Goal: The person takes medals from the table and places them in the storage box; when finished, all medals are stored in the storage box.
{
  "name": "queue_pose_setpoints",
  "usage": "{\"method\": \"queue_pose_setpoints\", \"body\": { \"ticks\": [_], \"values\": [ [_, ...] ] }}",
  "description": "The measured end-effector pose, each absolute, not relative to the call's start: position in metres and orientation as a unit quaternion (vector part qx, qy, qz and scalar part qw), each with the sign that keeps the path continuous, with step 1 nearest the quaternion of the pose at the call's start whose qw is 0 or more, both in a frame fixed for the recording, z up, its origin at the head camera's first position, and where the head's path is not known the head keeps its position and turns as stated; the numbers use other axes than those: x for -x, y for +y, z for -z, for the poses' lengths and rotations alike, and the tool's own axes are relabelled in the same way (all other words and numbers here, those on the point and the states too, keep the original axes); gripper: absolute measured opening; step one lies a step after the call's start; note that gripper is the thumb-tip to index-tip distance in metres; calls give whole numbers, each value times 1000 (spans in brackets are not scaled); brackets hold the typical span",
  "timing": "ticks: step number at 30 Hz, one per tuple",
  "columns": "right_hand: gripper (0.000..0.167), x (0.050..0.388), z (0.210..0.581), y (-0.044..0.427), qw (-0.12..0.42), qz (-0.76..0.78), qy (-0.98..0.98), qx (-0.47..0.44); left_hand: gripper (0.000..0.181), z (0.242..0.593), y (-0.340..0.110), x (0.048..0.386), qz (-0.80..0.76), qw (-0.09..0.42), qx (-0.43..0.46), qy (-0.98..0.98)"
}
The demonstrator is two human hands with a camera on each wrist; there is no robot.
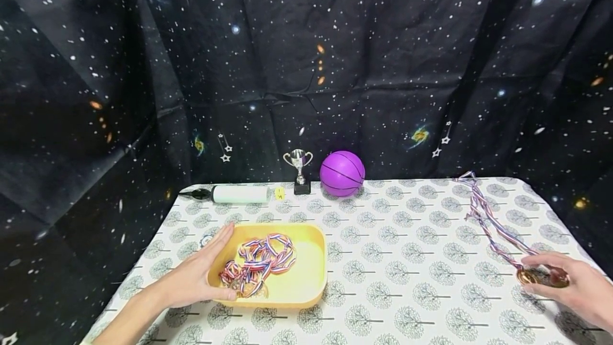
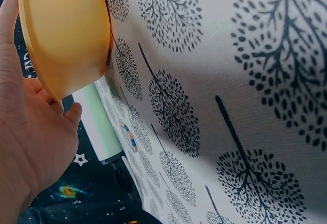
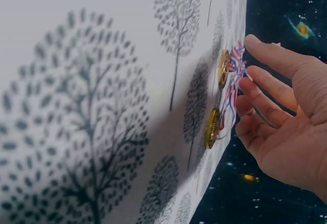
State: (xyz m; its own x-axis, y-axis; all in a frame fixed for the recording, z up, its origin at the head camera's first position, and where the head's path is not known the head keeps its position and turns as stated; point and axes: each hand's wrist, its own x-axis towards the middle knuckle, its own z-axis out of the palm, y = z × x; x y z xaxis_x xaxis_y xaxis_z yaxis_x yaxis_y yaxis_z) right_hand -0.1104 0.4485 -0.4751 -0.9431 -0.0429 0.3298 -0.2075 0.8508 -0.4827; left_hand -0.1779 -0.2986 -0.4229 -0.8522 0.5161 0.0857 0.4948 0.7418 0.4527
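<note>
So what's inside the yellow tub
In the yellow tub, tangled red, white and blue ribbons lie toward the left, with at least one gold-coloured medal at the near side. Anything beneath the ribbons is hidden.

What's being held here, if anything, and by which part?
The left hand grips the yellow bin around its left end; the right hand, at the medals, holds nothing.

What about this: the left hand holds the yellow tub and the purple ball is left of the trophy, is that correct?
Not quite: the purple ball sits to the right of the trophy, as the head view shows. The left hand does hold the yellow tub.
</note>
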Motion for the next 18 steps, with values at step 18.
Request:
{"method": "queue_pose_setpoints", "body": {
  "ticks": [18],
  "values": [
    [42,117,487,452,88,-180,-980,-16,134,423,-301,178,-242,24,-272,931]
  ]
}}
